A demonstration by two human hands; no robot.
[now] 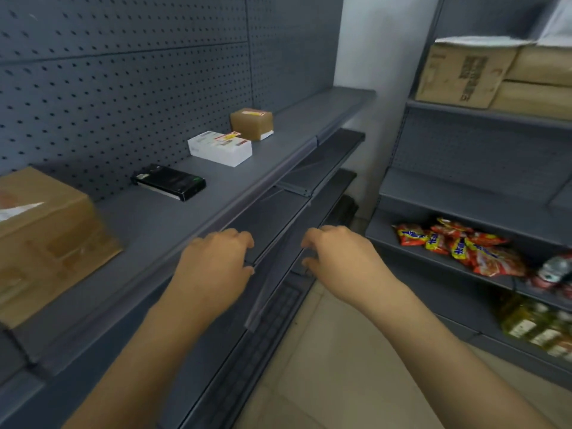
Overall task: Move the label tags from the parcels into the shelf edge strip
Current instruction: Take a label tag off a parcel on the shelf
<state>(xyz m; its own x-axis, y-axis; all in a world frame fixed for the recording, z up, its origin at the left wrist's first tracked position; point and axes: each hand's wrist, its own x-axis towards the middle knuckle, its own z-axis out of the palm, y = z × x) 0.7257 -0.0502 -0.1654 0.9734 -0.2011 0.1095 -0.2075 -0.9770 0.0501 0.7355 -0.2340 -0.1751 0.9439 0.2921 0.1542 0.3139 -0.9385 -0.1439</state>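
Tags: we see one red-yellow label tag [228, 137] on the white parcel [220, 148], another tag [253, 113] on the small brown parcel [251, 123].
Strip: shelf edge strip [247, 193] bare.
Left hand [216, 263]: loosely curled, holding nothing.
Right hand [340, 258]: likewise.

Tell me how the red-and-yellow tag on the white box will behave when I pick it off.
The tag looks thin and flat, so probably light and floppy. One corner seems lifted off the white box, which may give fingers a start. Whether it is stuck down or loose cannot be told.
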